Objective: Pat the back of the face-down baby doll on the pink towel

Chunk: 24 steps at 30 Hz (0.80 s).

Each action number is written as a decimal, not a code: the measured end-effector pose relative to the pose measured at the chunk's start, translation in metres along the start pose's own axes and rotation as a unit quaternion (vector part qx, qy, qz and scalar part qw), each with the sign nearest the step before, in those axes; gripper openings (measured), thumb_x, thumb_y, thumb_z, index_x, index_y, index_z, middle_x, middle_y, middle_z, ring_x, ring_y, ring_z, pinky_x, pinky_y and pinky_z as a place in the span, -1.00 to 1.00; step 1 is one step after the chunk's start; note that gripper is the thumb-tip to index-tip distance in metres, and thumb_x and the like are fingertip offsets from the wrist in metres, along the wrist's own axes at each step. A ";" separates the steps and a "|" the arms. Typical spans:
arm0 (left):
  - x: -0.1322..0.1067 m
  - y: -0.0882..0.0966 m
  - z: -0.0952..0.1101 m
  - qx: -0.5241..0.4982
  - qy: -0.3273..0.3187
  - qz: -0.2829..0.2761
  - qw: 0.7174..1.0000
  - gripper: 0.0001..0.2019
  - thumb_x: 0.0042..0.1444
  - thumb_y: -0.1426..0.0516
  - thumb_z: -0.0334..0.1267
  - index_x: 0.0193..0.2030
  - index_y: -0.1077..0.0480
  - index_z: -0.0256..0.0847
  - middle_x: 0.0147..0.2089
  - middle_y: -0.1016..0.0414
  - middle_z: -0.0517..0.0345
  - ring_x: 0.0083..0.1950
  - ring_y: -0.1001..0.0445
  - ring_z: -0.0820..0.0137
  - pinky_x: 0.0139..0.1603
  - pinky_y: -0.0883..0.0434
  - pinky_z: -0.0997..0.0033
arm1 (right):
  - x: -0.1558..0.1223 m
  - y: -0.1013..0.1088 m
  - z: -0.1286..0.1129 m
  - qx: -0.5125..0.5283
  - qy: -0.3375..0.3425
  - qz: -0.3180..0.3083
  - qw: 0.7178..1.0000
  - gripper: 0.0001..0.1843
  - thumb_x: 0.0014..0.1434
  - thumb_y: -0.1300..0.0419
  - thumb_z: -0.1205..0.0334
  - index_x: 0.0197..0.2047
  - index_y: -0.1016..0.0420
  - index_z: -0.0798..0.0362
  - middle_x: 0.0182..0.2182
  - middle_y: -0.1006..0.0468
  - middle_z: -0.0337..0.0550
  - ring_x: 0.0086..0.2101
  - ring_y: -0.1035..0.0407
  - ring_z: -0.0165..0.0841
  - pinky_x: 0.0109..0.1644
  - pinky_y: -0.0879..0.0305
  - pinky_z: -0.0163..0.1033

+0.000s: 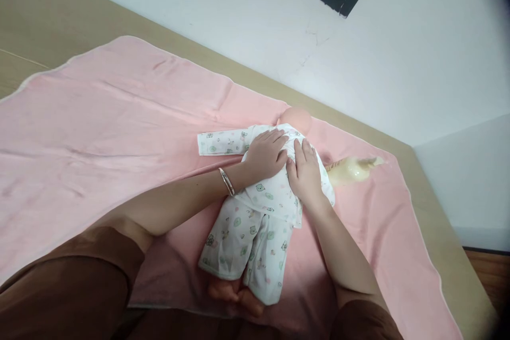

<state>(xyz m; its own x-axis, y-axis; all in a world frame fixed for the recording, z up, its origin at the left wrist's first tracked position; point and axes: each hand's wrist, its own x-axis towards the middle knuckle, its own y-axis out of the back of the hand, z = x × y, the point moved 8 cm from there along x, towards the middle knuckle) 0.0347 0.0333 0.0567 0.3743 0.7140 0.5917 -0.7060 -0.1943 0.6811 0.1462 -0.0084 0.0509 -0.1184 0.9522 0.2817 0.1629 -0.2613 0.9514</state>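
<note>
As my left hand (pixel 266 154) and right hand (pixel 306 172) rest on a dressed doll (pixel 274 191), pink cloth (pixel 99 95) spreads beneath it

Leftmost, the cloth covers the worktop (pixel 35 16), probably for padding, and offers broad room. My left hand lies palm-down on the doll's upper body, fingers extended, grasping nothing. Under both hands, the doll appears face down, head (pixel 297 118) toward the wall (pixel 239 32), bare feet (pixel 225 291) toward me. Just beside, my right hand lies likewise, fingers straight and empty; together they seem to steady the body. Further right lies a glossy yellowish object (pixel 354 169), too blurred to name. Beyond it shows a narrow worktop strip; near the head, the wall limits movement.
</note>
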 end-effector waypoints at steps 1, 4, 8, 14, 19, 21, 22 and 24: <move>0.000 -0.001 -0.001 -0.006 0.001 -0.004 1.000 -0.60 0.24 -0.04 -0.34 0.18 -0.42 -0.33 0.29 -0.45 -0.12 0.35 -0.37 0.13 0.40 -0.29 0.02 | 0.001 -0.001 0.001 0.013 -0.001 -0.001 1.000 -0.35 0.42 0.15 0.09 0.45 -0.07 0.28 0.41 -0.12 0.30 0.43 0.06 -0.01 0.45 0.04 0.24; 0.000 -0.004 -0.003 -0.019 0.002 -0.010 1.000 -0.60 0.24 -0.04 -0.34 0.20 -0.41 -0.30 0.32 -0.42 -0.10 0.39 -0.32 0.14 0.44 -0.24 -0.01 | 0.001 -0.002 0.003 0.034 -0.004 0.001 0.999 -0.36 0.42 0.15 0.08 0.45 -0.05 0.21 0.43 -0.10 0.26 0.44 0.09 -0.03 0.44 0.06 0.30; 0.000 -0.005 -0.004 -0.024 0.003 -0.009 1.000 -0.60 0.25 -0.03 -0.33 0.20 -0.41 -0.31 0.32 -0.42 -0.10 0.40 -0.31 0.13 0.45 -0.23 -0.02 | 0.000 -0.003 0.004 0.043 -0.012 0.001 0.999 -0.36 0.42 0.15 0.07 0.45 -0.06 0.20 0.43 -0.09 0.25 0.44 0.10 -0.05 0.45 0.07 0.28; 0.001 -0.004 -0.004 -0.036 0.008 -0.008 0.999 -0.60 0.23 -0.04 -0.34 0.19 -0.41 -0.27 0.31 -0.42 -0.10 0.40 -0.32 0.13 0.45 -0.25 -0.05 | -0.001 0.000 0.002 0.045 -0.014 0.005 0.999 -0.37 0.42 0.15 0.07 0.45 -0.06 0.16 0.43 -0.10 0.24 0.44 0.08 -0.03 0.43 0.05 0.30; 0.001 -0.008 -0.006 -0.041 0.011 -0.027 0.999 -0.56 0.23 -0.04 -0.32 0.24 -0.37 -0.31 0.36 -0.36 -0.10 0.44 -0.26 0.14 0.49 -0.17 -0.01 | -0.005 0.001 0.001 0.019 -0.057 -0.002 0.998 -0.37 0.42 0.16 0.08 0.47 -0.04 0.13 0.43 -0.10 0.24 0.44 0.08 0.03 0.42 0.05 0.32; 0.002 -0.010 -0.006 -0.043 0.016 -0.040 0.998 -0.53 0.24 -0.04 -0.31 0.27 -0.34 -0.33 0.38 -0.33 -0.11 0.46 -0.21 0.13 0.51 -0.13 0.00 | -0.005 -0.001 0.002 0.031 -0.059 -0.012 0.998 -0.35 0.42 0.16 0.07 0.48 0.00 0.15 0.44 -0.06 0.25 0.45 0.13 0.03 0.43 0.08 0.32; 0.002 -0.010 -0.006 -0.044 0.019 -0.046 0.998 -0.52 0.25 -0.03 -0.30 0.29 -0.33 -0.34 0.40 -0.31 -0.12 0.47 -0.19 0.12 0.52 -0.11 -0.01 | -0.004 -0.003 0.003 0.043 -0.055 -0.017 0.997 -0.35 0.42 0.16 0.06 0.49 0.01 0.14 0.45 -0.03 0.24 0.45 0.15 0.02 0.43 0.09 0.32; 0.003 -0.012 -0.006 -0.043 0.025 -0.057 0.997 -0.51 0.27 -0.02 -0.27 0.32 -0.29 -0.34 0.42 -0.28 -0.13 0.48 -0.16 0.11 0.52 -0.09 -0.05 | -0.001 -0.005 0.008 0.064 -0.044 -0.023 0.997 -0.34 0.43 0.16 0.04 0.50 0.05 0.11 0.47 0.02 0.21 0.46 0.20 -0.01 0.44 0.11 0.33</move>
<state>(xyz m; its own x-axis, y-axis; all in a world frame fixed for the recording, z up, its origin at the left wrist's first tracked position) 0.0403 0.0418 0.0475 0.4263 0.7612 0.4888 -0.7098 -0.0536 0.7024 0.1530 -0.0068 0.0451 -0.0429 0.9744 0.2206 0.2842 -0.1997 0.9377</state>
